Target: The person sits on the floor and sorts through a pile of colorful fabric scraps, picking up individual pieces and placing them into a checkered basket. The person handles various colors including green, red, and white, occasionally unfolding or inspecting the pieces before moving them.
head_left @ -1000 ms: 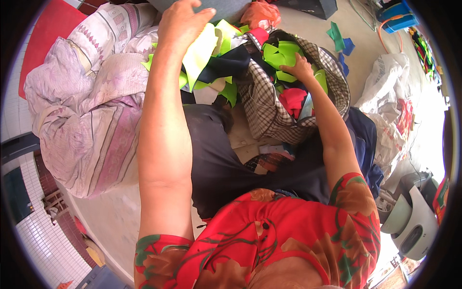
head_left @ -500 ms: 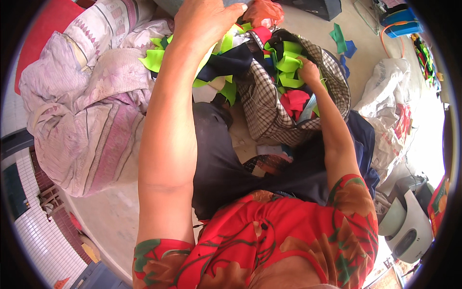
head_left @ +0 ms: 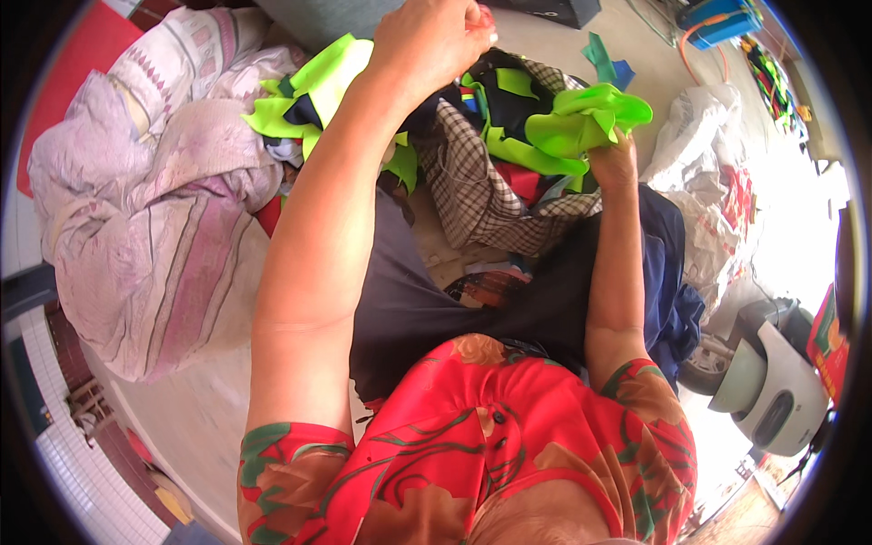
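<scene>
My right hand [head_left: 614,162] grips a bunch of neon-green cloth scraps [head_left: 586,123] over the right rim of a checked cloth bag [head_left: 468,195]. Inside the bag lie more scraps in green, black and red. My left hand [head_left: 431,45] is up at the top of the view, beyond the bag's far left side, with its fingers curled in. A bit of red shows by its fingertips; whether the hand holds it I cannot make out. Left of the bag, partly behind my left forearm, sits a pile of neon-green and dark scraps [head_left: 313,95].
A large pale patterned cloth bundle [head_left: 154,218] fills the left side. On the right are a white plastic sack [head_left: 704,163] and a grey-white machine [head_left: 781,391]. Teal and blue scraps [head_left: 599,59] lie on the floor beyond the bag, near a dark box [head_left: 549,9].
My right hand has come up out of the bag toward its right rim, bringing green scraps with it. My left hand has shifted slightly right and its fingers are more curled. The view has shifted a little.
</scene>
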